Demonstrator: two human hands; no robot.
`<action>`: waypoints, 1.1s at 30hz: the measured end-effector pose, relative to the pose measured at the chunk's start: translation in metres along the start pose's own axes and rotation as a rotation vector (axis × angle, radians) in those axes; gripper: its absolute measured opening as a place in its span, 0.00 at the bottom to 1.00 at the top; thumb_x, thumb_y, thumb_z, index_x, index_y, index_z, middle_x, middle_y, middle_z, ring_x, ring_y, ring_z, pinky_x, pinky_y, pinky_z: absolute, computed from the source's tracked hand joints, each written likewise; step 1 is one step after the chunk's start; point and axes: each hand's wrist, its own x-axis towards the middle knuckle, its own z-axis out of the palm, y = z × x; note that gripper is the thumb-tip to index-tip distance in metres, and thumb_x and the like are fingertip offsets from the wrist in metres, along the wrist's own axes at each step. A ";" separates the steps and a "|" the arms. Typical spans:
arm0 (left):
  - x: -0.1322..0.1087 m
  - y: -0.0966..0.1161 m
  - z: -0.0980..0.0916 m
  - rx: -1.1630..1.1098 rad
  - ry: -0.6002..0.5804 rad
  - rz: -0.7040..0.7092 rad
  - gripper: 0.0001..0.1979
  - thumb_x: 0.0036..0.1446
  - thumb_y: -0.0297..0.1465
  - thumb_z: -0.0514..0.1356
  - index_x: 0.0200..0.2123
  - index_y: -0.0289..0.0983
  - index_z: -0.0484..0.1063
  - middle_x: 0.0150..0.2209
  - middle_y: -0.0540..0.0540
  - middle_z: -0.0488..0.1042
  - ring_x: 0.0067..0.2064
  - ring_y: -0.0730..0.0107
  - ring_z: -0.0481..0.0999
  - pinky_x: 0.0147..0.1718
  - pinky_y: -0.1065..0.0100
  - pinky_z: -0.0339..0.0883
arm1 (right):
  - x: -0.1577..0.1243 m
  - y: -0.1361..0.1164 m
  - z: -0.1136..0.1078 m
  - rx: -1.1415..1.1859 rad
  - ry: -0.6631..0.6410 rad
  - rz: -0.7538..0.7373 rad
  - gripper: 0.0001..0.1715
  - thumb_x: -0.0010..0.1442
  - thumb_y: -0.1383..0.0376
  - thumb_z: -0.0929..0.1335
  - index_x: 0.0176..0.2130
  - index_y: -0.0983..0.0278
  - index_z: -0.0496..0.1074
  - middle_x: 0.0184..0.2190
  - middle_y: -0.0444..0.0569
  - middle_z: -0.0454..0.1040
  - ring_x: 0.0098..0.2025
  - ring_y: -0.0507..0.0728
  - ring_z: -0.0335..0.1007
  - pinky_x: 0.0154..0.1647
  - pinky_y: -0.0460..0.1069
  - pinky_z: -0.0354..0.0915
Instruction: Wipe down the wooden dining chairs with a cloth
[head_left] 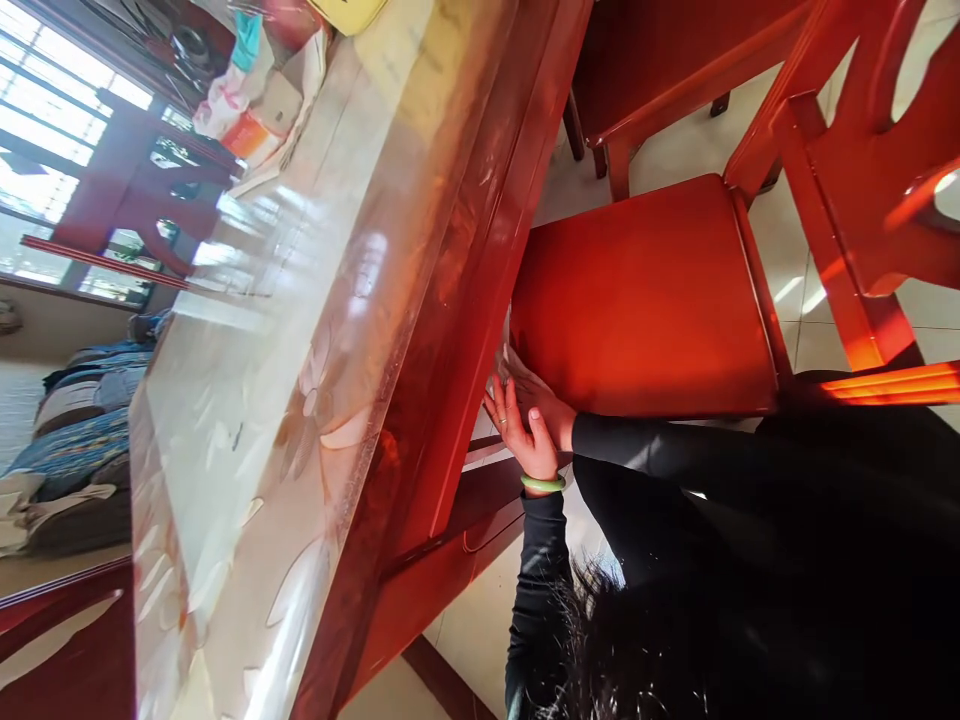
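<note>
My left hand [525, 435], with a ring and a pale green bangle [543, 484], has its fingers stretched out and its thumb apart. It lies against my right hand [556, 412], which reaches in from the right in a black sleeve. Both hands are at the front corner of a red wooden chair seat [645, 300], close beside the table's edge. Something pale and crumpled-looking [517, 365] shows at my right fingertips; I cannot make out whether it is a cloth. The right fingers are mostly hidden and blurred.
The red wooden table [450, 330] has a clear plastic cover [255, 400] on top. Papers and packets [262, 120] lie at its far end. Another red chair [690, 60] stands behind. A chair back [847, 220] rises at right. Clothes or bedding [90, 410] are piled at left.
</note>
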 end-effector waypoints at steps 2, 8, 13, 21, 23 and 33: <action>0.000 0.005 0.002 -0.067 0.021 0.053 0.36 0.79 0.43 0.37 0.80 0.37 0.62 0.85 0.42 0.55 0.88 0.55 0.39 0.85 0.45 0.48 | -0.032 0.014 -0.010 -0.005 -0.049 -0.004 0.37 0.81 0.61 0.60 0.82 0.45 0.59 0.81 0.36 0.61 0.85 0.58 0.52 0.89 0.58 0.51; 0.002 0.040 0.018 -0.159 -0.102 0.171 0.32 0.76 0.36 0.50 0.78 0.39 0.68 0.83 0.42 0.61 0.88 0.54 0.40 0.85 0.39 0.46 | -0.185 0.067 -0.064 -0.137 0.031 0.245 0.34 0.80 0.61 0.61 0.78 0.42 0.69 0.84 0.32 0.51 0.88 0.62 0.43 0.90 0.65 0.48; 0.010 0.077 0.037 -0.193 -0.173 0.353 0.30 0.76 0.38 0.56 0.77 0.42 0.70 0.83 0.45 0.60 0.88 0.54 0.39 0.85 0.40 0.45 | -0.256 0.076 -0.077 -0.299 0.063 0.457 0.44 0.65 0.71 0.68 0.75 0.47 0.73 0.85 0.39 0.48 0.89 0.67 0.38 0.86 0.71 0.54; 0.021 0.077 0.068 -0.209 -0.244 0.309 0.37 0.74 0.45 0.61 0.80 0.38 0.65 0.85 0.39 0.54 0.88 0.42 0.38 0.84 0.35 0.45 | -0.203 0.080 -0.089 -0.362 0.123 0.675 0.39 0.74 0.54 0.64 0.80 0.49 0.66 0.84 0.49 0.54 0.87 0.78 0.44 0.82 0.85 0.43; 0.021 0.075 0.072 -0.222 -0.250 0.321 0.38 0.74 0.46 0.61 0.81 0.38 0.64 0.85 0.38 0.52 0.88 0.42 0.38 0.84 0.34 0.45 | -0.173 0.101 -0.101 -0.330 0.169 0.743 0.37 0.78 0.53 0.61 0.79 0.52 0.67 0.84 0.52 0.54 0.86 0.80 0.42 0.78 0.89 0.45; 0.024 0.072 0.073 -0.254 -0.250 0.356 0.37 0.76 0.48 0.56 0.79 0.35 0.66 0.85 0.36 0.54 0.88 0.38 0.39 0.84 0.34 0.45 | -0.182 0.083 -0.092 -0.360 0.191 0.844 0.52 0.72 0.37 0.68 0.80 0.62 0.66 0.85 0.63 0.45 0.86 0.85 0.40 0.78 0.86 0.51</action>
